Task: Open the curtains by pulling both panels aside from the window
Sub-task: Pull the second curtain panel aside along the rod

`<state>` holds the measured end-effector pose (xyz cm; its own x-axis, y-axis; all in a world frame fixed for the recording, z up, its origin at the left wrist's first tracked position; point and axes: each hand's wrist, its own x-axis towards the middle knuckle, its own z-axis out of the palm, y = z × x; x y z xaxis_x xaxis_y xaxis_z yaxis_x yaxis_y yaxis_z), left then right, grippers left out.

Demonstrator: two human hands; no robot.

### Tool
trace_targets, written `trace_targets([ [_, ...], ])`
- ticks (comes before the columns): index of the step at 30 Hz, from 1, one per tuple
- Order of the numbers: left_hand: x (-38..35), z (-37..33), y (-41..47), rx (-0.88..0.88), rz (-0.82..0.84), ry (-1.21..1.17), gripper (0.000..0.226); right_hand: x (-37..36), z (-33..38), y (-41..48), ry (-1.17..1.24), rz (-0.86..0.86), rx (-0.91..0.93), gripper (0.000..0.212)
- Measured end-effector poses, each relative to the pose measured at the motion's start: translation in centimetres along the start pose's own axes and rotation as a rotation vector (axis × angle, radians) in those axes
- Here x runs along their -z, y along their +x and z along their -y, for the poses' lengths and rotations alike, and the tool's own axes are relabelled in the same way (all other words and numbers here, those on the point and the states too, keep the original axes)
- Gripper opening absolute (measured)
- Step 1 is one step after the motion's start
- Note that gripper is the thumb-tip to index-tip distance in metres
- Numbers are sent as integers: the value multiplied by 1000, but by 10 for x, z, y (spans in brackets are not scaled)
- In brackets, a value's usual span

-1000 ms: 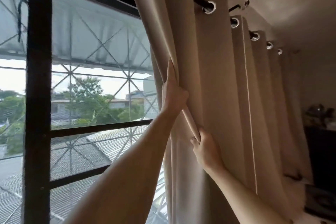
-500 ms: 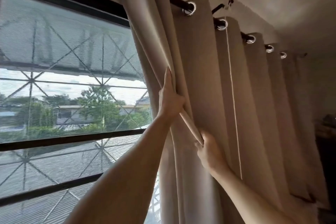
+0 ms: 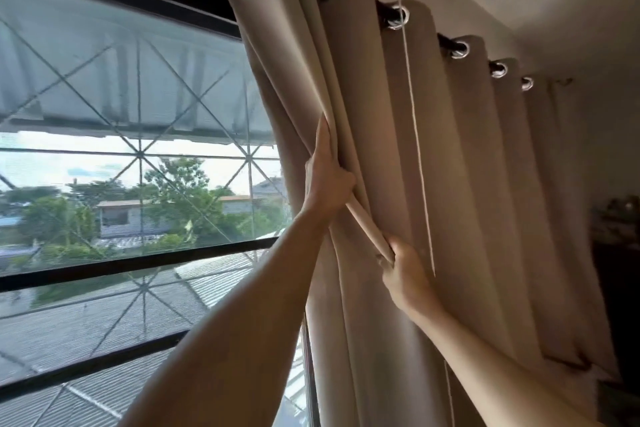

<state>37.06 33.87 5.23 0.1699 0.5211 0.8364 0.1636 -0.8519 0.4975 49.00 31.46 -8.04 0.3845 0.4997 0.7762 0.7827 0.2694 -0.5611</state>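
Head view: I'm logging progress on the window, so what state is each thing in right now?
Beige grommet curtain panel: bunched in folds, pulled right of glass.
Black curtain rod: mounted, threaded through grommets.
Window with black frame: uncovered, shut.
Left hand: gripping curtain edge.
Right hand: gripping same edge lower.

From 7 to 11 o'clock, the window [image 3: 131, 156] stood uncovered but barred by dark frame rails [image 3: 138, 262] and a diagonal grille [image 3: 140, 152]. From 12 to 4 o'clock, gathered curtain folds [image 3: 460, 201] blocked passage along the rod [image 3: 384, 9].
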Motion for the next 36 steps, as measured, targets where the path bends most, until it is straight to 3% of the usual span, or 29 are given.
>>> trace_targets([
  [10,-58,11,31,-99,64,-131,103,19,-49,38,-68,-82,-73,22],
  [15,-88,15,43,-108,87,-195,103,32,-71,51,-66,-82,-28,36],
  [24,-136,22,59,-47,130,-194,97,42,-120,80,-41,-68,-16,35],
  [36,-210,14,86,-57,39,-65,86,69,-180,127,-52,-30,44,28],
])
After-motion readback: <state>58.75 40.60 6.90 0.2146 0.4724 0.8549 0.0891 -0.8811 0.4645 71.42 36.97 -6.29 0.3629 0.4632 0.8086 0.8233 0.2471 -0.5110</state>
